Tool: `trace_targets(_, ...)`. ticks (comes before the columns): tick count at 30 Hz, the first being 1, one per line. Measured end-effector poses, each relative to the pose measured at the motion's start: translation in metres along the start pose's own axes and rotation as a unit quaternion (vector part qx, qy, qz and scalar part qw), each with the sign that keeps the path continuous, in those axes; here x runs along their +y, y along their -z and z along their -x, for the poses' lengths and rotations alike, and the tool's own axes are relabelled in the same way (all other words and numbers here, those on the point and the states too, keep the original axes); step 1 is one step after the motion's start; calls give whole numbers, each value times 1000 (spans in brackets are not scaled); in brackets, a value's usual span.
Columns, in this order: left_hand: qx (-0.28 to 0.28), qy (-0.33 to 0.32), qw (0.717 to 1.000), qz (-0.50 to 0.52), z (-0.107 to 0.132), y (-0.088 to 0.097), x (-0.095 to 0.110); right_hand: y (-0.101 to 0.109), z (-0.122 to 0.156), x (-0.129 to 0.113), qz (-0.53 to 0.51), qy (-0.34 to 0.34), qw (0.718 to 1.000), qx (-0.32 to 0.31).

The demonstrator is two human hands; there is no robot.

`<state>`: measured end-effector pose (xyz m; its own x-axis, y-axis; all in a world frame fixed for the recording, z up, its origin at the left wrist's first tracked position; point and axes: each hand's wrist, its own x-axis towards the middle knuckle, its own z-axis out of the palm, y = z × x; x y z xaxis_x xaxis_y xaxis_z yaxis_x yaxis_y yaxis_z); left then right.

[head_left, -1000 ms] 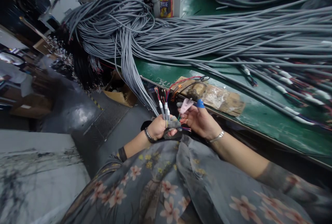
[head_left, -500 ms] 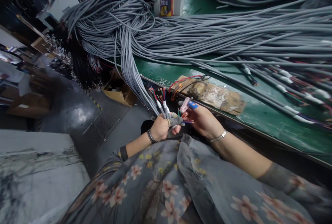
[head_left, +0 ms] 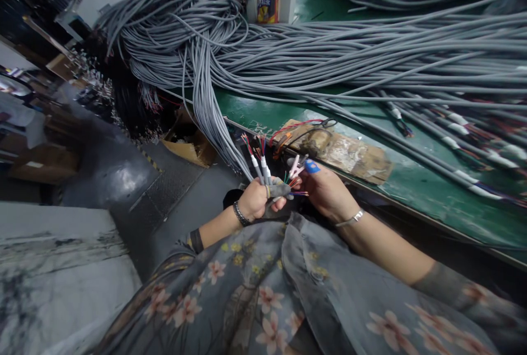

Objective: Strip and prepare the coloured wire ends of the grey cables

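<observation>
Low in front of my body, my left hand [head_left: 254, 201] is closed around several grey cables [head_left: 258, 173] with white sleeves near their stripped ends. Thin coloured wires fan upward from them. Grey covering wraps some of this hand's fingers. Other loose wires [head_left: 302, 194], orange, green and purple, stick out from its fingertips toward my right hand [head_left: 331, 196]. That hand is closed on a small pale pink clip-like tool [head_left: 295, 168], seen just above the wires. Blue tape [head_left: 312, 166] is on its thumb. Whether the tool touches a wire cannot be made out.
A long heap of grey cable [head_left: 313, 64] covers much of the green table [head_left: 436, 201]. Taped cardboard [head_left: 349, 155] lies along the near edge, with red and black leads beside it. An open cardboard box [head_left: 185, 149] sits below at the left. Sleeved cable ends [head_left: 457, 144] lie at right.
The pink tool in my right hand has turned, and its two arms now appear spread apart. My left hand keeps hold of the cables. The whole view has shifted slightly.
</observation>
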<state>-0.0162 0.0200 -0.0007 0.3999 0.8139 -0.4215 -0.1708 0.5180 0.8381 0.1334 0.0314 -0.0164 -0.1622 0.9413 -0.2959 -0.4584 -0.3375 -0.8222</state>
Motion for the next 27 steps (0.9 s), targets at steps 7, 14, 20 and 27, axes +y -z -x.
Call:
trace_targets(7,-11,3,1000,9,1,2,1,2,-8,6,-33,-24,999,-36)
trace_targets(14,-4,2,1000,-19,-3,3,-3,-2,-12,4,-98,-40,994,-23)
trace_targets(20,4,-26,999,-29,5,2,-6,-2,-6,1,-128,-65,989,-39)
trace_targets(27,47,-75,994,-66,16,-1,-12,-1,-2,-1,-103,-54,992,-49)
